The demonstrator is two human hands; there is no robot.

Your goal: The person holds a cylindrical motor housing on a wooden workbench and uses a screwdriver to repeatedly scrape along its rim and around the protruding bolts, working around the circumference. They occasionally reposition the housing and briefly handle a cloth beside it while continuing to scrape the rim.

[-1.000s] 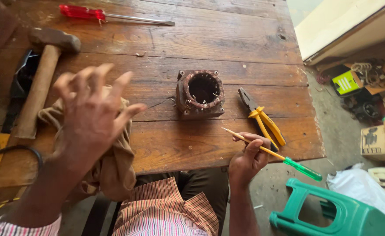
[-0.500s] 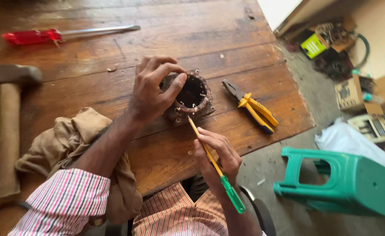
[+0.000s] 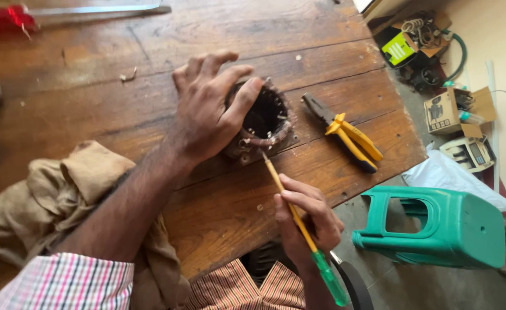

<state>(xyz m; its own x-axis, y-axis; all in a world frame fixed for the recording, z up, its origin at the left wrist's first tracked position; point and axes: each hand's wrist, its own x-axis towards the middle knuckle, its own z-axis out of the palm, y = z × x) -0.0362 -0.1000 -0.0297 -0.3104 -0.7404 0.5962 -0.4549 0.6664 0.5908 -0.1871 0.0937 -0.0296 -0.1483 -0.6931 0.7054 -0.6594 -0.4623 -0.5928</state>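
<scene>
The left hand (image 3: pixel 210 112) is lying over a round, rusty metal ring (image 3: pixel 264 120) with copper wire around its rim, the fingers curling across its top and the thumb pressing on the near edge, so it is gripping the ring against the wooden counter (image 3: pixel 150 74). The ring is sitting just under and to the right of that hand, its dark hollow showing beside the thumb.

The right hand (image 3: pixel 307 221) is closing around a thin screwdriver (image 3: pixel 296 221) with a yellow shaft and green handle, pinching it like a pen. The tool is slanting up from this hand toward the ring, and its tip is reaching the ring's near rim, just below the left thumb; whether it is actually touching is hard to tell.

To the right of the left hand, just beyond the ring, yellow-handled pliers (image 3: pixel 345 132) are lying flat on the counter. Beneath the left forearm, a crumpled tan cloth (image 3: pixel 63 195) is bunching at the counter's near edge. Far beyond the left hand, at the counter's far side, a red-handled screwdriver (image 3: pixel 12 17) is lying blurred. To the right of the right hand, off the counter, a green plastic stool (image 3: pixel 436 229) is standing on the floor, with cardboard boxes (image 3: pixel 454 112) farther off.
</scene>
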